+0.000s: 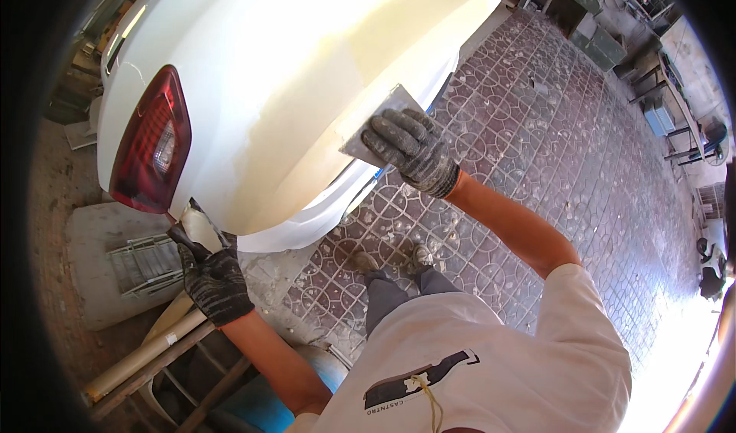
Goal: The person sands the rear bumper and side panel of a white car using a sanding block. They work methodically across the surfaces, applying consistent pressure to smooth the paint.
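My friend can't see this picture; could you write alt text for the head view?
A gloved right hand holds a flat grey plate at a yellowish patch on a white car. The gloved left hand is at a pale object below the red tail light; patterned paving spreads to the right.

The white car (pixel 192 23) runs off the top edge, glare swallowing its upper detail. The right grip (pixel 414 151) covers part of the flat plate (pixel 399 98). The left grip (pixel 218 281) hides part of a pale piece (pixel 201 231), whose kind cannot be told. The lower edge crops the shirt (pixel 491 356); far-right clutter (pixel 714 136) is too small to identify
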`<move>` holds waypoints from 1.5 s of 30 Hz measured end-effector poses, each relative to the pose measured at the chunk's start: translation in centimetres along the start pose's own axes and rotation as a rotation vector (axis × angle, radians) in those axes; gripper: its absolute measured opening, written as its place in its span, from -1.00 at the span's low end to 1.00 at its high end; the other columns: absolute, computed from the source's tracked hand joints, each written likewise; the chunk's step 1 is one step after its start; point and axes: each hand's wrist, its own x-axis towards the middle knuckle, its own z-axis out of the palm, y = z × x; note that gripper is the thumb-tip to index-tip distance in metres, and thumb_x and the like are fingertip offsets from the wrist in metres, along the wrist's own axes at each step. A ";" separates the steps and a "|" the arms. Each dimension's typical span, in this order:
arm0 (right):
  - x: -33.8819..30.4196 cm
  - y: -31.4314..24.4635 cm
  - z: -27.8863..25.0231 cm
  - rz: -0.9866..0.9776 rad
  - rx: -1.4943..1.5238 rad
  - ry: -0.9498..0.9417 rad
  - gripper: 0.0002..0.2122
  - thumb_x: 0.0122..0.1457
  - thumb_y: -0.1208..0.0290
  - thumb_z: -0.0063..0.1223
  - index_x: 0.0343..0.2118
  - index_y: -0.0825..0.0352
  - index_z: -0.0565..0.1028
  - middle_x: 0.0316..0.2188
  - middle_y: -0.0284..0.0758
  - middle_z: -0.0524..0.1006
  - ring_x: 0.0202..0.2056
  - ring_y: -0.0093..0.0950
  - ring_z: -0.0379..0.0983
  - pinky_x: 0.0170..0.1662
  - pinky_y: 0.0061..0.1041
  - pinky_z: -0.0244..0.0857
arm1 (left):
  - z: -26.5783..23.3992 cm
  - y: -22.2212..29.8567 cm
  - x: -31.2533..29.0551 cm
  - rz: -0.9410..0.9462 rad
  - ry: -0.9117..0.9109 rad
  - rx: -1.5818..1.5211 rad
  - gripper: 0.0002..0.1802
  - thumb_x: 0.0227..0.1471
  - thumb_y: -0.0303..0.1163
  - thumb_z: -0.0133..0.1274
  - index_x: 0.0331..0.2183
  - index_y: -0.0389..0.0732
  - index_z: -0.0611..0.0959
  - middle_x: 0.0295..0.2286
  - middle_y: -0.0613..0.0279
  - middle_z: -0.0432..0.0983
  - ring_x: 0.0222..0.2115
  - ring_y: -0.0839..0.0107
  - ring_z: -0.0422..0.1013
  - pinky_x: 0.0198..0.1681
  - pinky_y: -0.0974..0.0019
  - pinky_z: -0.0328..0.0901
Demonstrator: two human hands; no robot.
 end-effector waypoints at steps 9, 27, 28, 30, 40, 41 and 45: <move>3.3 2.8 -3.8 0.515 -0.005 0.218 -0.69 0.14 0.60 0.02 -0.03 0.44 0.54 -0.15 -0.14 0.60 -0.10 -0.20 0.56 0.00 -0.21 0.49 | -4.1 1.0 2.4 0.185 -0.638 0.573 -0.43 0.34 -0.47 -0.11 0.33 -0.20 0.29 0.18 0.05 0.39 0.11 0.30 0.36 0.24 0.13 0.26; 9.2 -14.1 -1.4 0.730 0.025 0.148 -0.68 0.06 0.51 0.03 -0.09 0.45 0.54 -0.23 -0.06 0.50 -0.21 -0.08 0.47 -0.09 -0.15 0.41 | -2.0 0.7 2.4 0.056 -0.503 0.492 -0.22 0.23 -0.43 0.13 0.35 -0.31 0.16 0.25 -0.08 0.23 0.23 0.16 0.21 0.32 0.10 0.18; 9.2 -15.1 -1.4 0.699 0.031 0.145 -0.66 0.05 0.51 0.05 -0.08 0.48 0.53 -0.24 -0.04 0.49 -0.21 -0.09 0.47 -0.10 -0.15 0.41 | -2.1 0.8 2.5 0.064 -0.465 0.530 -0.20 0.22 -0.43 0.15 0.35 -0.31 0.15 0.25 -0.08 0.22 0.23 0.17 0.21 0.32 0.13 0.17; 9.3 -17.3 -1.3 0.666 0.021 0.065 -0.60 0.06 0.49 0.08 0.00 0.49 0.51 -0.16 -0.03 0.51 -0.16 -0.10 0.49 -0.09 -0.18 0.45 | -2.2 0.8 2.9 0.149 -0.499 0.716 -0.19 0.22 -0.41 0.15 0.35 -0.32 0.14 0.26 -0.07 0.21 0.22 0.17 0.22 0.33 0.15 0.15; 5.5 -13.7 -2.4 0.598 0.024 0.188 -0.61 0.18 0.56 0.04 0.10 0.34 0.50 -0.10 -0.13 0.56 -0.18 -0.22 0.56 -0.21 -0.30 0.58 | -3.1 1.1 3.4 -0.107 -0.442 0.147 -0.34 0.32 -0.45 -0.03 0.36 -0.32 0.16 0.27 -0.05 0.20 0.21 0.17 0.24 0.35 0.06 0.11; 4.6 -10.6 -3.0 0.676 0.090 0.179 -0.62 0.21 0.58 0.04 0.11 0.30 0.49 -0.10 -0.13 0.57 -0.20 -0.23 0.58 -0.24 -0.33 0.60 | -3.2 1.0 3.2 -0.062 -0.422 0.245 -0.35 0.33 -0.43 -0.04 0.35 -0.32 0.17 0.27 -0.03 0.22 0.21 0.19 0.25 0.36 0.06 0.09; 3.7 -1.5 -2.7 0.463 -0.129 0.204 -0.64 0.24 0.56 0.04 0.11 0.25 0.52 -0.07 -0.16 0.57 -0.13 -0.27 0.59 -0.18 -0.38 0.61 | -3.8 1.4 3.7 0.137 -0.447 0.779 -0.41 0.39 -0.32 -0.13 0.33 -0.32 0.24 0.26 0.02 0.27 0.20 0.21 0.27 0.40 0.04 0.01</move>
